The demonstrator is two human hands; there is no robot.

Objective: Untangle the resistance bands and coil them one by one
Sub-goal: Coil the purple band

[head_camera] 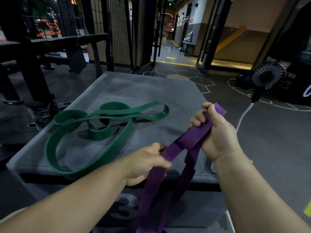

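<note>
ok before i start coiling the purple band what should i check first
1. Purple band apart from the green band: ok, they do not touch; the green one lies on the grey box.
2. Right hand grip: ok, fingers curl round the band's upper end, which sticks out above the fist.
3. Left hand grip: ok, it pinches the band lower down.
4. Purple band free of twists: cannot tell, strands overlap between the hands and the rest hangs out of view.
5. Green band untangled: not ok, its loops cross over one another.
</note>
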